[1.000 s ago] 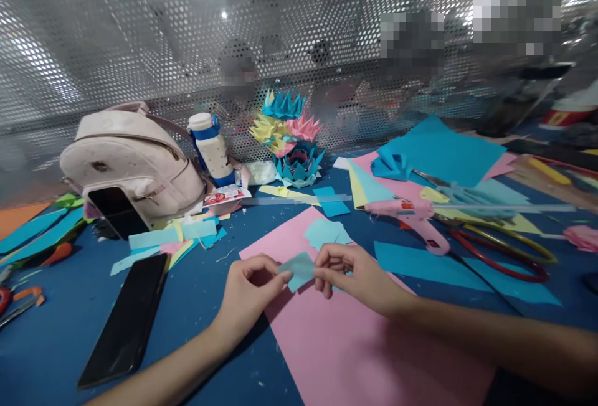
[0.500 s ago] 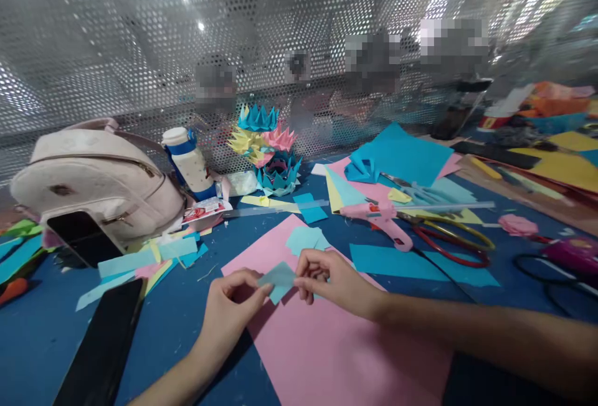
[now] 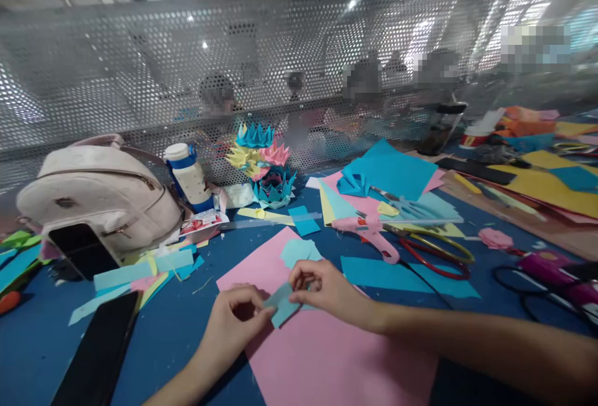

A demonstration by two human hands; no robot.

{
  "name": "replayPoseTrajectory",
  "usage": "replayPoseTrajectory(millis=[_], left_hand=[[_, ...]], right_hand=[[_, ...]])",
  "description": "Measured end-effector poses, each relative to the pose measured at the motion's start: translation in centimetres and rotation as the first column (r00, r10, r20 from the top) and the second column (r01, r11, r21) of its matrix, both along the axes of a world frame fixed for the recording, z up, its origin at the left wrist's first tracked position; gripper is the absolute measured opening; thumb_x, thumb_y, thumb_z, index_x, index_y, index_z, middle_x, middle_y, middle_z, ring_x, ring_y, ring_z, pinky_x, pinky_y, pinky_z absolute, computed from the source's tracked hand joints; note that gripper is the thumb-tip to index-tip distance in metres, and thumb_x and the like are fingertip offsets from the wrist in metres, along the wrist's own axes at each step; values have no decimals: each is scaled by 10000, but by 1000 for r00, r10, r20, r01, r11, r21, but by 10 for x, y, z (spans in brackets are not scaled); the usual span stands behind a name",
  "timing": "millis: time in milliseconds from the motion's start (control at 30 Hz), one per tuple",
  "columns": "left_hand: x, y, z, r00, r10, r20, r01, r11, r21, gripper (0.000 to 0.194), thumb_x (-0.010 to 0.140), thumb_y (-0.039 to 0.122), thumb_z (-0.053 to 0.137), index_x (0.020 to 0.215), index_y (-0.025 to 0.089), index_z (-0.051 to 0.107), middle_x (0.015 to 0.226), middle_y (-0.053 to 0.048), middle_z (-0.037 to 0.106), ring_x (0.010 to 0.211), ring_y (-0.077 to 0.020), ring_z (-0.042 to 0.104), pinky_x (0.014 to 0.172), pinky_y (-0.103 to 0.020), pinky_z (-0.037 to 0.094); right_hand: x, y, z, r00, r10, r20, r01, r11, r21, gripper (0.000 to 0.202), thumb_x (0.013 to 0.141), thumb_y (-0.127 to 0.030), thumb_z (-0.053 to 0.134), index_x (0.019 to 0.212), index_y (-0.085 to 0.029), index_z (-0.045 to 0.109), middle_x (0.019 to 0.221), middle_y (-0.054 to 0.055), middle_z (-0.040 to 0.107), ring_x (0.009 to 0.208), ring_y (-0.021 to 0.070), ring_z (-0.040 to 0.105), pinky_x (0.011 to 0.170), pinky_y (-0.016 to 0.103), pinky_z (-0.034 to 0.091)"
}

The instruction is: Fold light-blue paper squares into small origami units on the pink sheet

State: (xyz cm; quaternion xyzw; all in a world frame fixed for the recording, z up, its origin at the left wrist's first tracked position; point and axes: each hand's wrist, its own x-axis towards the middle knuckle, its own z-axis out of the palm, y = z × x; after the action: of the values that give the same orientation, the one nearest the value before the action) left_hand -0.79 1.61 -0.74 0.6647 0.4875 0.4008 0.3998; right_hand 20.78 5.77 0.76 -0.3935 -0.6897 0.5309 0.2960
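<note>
Between my two hands is a small light-blue piece of paper (image 3: 283,306), held up over a large pink sheet (image 3: 336,356). My left hand (image 3: 243,316) pinches its left edge between thumb and forefinger. At the upper right corner, the thumb and fingertips of my right hand (image 3: 322,287) close on the same piece. Just behind my right hand, several light-blue cut paper pieces (image 3: 299,250) lie on the pink sheet. Part of another light-blue piece shows below my right hand.
A pink glue gun (image 3: 367,231) and red-and-yellow-handled scissors (image 3: 436,256) lie to the right. Folded paper flowers (image 3: 273,185) stand at the back beside a bottle (image 3: 189,175) and a pale backpack (image 3: 103,191). A black phone (image 3: 100,350) rests at the left, near paper strips (image 3: 140,272).
The light-blue piece has turned from a diamond pose to a slanted one, and my right hand's grip has shifted up along it. The camera view has tilted upward a little.
</note>
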Motion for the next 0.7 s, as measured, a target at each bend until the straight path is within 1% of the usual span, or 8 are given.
replayPoseTrajectory(millis=[133, 233, 333, 400, 467, 567, 700], left_hand=[[1, -1, 4, 999, -36, -22, 36, 999, 6, 250, 767, 265, 683, 558, 166, 588, 595, -20, 612, 646, -166, 563, 678, -284, 420], [0, -1, 4, 998, -44, -37, 44, 999, 4, 247, 765, 269, 690, 561, 169, 593, 610, -24, 630, 668, -175, 583, 687, -289, 420], [0, -2, 4, 997, -53, -63, 54, 998, 14, 236, 768, 263, 687, 567, 171, 604, 611, -26, 641, 670, -178, 590, 699, -300, 420], [0, -2, 4, 995, -57, -82, 59, 998, 25, 232, 766, 249, 683, 562, 172, 605, 600, -25, 641, 657, -178, 589, 703, -307, 421], [1, -2, 4, 994, -53, -93, 56, 998, 30, 231, 764, 239, 680, 557, 172, 603, 598, -28, 646, 659, -182, 594, 710, -315, 424], [1, -2, 6, 993, -39, -108, 43, 999, 33, 229, 764, 241, 675, 556, 173, 609, 602, -34, 652, 661, -188, 596, 709, -321, 429], [1, -3, 7, 992, -37, -120, 41, 999, 31, 233, 767, 252, 666, 554, 175, 608, 597, -34, 646, 648, -186, 588, 685, -314, 435]], right_hand=[[-1, -1, -2, 1000, -18, 18, 17, 999, 27, 157, 792, -256, 689, 695, -161, 610, 642, -30, 571, 609, 93, 502, 576, 206, 387], [-2, -2, 0, 1000, 9, 10, -10, 998, 65, 149, 844, -261, 634, 728, -167, 626, 668, -26, 586, 612, 89, 495, 573, 203, 378], [-3, -3, 0, 1000, 8, -15, -7, 998, 60, 113, 812, -268, 677, 764, -171, 644, 728, -13, 628, 636, 96, 527, 561, 201, 384], [-3, -3, -1, 999, -4, -42, 6, 1000, 25, 133, 778, -263, 711, 733, -165, 632, 697, -11, 633, 616, 101, 543, 548, 203, 391], [-4, -4, -2, 998, -10, -63, 10, 1000, 4, 157, 779, -246, 705, 687, -159, 613, 640, -13, 623, 578, 100, 543, 536, 205, 392], [-3, -6, -2, 998, -4, -65, 7, 999, 44, 173, 792, -233, 690, 663, -156, 605, 619, -14, 616, 555, 93, 522, 527, 205, 380], [-2, -6, 3, 999, 23, -44, -19, 996, 91, 213, 843, -288, 651, 684, -156, 601, 646, -16, 600, 589, 95, 508, 544, 206, 369]])
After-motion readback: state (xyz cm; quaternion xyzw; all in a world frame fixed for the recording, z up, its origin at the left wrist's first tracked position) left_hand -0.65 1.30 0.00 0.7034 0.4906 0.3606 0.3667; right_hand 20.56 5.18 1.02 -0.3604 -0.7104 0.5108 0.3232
